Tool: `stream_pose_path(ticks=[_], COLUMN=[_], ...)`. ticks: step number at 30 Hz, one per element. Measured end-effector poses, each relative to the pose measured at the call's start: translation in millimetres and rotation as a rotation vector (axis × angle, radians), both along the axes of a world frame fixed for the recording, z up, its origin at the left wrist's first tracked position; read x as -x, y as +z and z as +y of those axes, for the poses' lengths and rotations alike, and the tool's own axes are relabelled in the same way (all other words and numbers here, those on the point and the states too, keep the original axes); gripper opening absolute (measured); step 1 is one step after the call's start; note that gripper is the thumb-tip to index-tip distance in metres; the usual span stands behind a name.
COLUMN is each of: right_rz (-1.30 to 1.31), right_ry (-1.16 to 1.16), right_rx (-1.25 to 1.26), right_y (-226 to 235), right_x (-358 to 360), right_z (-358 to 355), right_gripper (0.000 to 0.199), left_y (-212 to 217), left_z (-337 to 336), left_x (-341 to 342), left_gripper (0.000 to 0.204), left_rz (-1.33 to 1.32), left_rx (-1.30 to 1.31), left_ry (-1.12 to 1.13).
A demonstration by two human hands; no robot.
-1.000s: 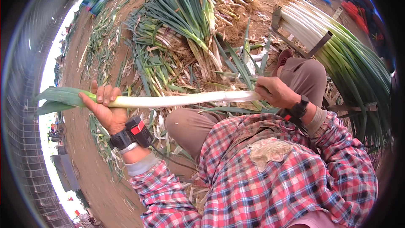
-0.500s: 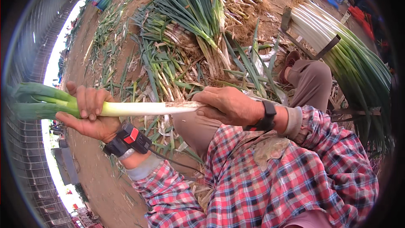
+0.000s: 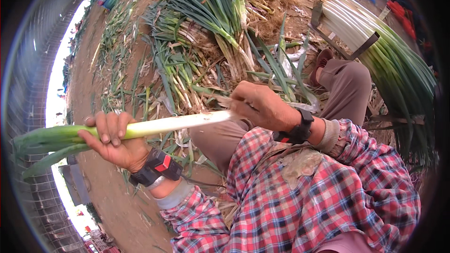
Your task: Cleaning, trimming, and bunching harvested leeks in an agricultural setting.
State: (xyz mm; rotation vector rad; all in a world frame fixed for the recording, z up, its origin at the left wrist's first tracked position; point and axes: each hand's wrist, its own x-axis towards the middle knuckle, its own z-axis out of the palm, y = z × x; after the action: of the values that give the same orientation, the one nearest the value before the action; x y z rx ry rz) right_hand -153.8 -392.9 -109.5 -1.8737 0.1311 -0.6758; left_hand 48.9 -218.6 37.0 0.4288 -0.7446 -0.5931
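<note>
A long green onion [image 3: 173, 124] lies across in front of me, its green leaves to the left and its white end to the right. My left hand [image 3: 115, 138] is wrapped round the stalk where green turns to white. At the white end, my right hand [image 3: 262, 107] has its fingers pinched together. A thin brownish strip of outer skin [image 3: 222, 100], blurred, sticks out from these fingers just above the stalk. Whether the fingertips also touch the white end I cannot tell.
A heap of untrimmed green onions [image 3: 206, 14] lies on the earth ahead, with leaf scraps around it. At the right, a metal rack [image 3: 364, 49] cradles a thick bundle of cleaned green onions [image 3: 375, 42]. Wire mesh [image 3: 40, 197] runs along the left. My bent knee [image 3: 349, 77] is near the rack.
My right hand has lifted slightly and shifted right, with brown skin coming off the white end. My left hand has lowered and moved a little right, so the stalk now slants up to the right.
</note>
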Motion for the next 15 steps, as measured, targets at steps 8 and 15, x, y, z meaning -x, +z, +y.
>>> stream_pose_path(ticks=[8,15], right_rz=[-0.060,-0.041], right_ry=[0.007,0.021], right_rx=[0.499,0.288], right_y=[5,-2], right_x=[2,3], right_z=[7,3], right_gripper=[0.016,0.014], left_y=[-8,-12], left_z=[-11,-14], left_x=[11,12], left_gripper=[0.028,0.026], left_rz=[0.049,0.091], left_rx=[-0.033,-0.070], left_ry=[0.071,0.099])
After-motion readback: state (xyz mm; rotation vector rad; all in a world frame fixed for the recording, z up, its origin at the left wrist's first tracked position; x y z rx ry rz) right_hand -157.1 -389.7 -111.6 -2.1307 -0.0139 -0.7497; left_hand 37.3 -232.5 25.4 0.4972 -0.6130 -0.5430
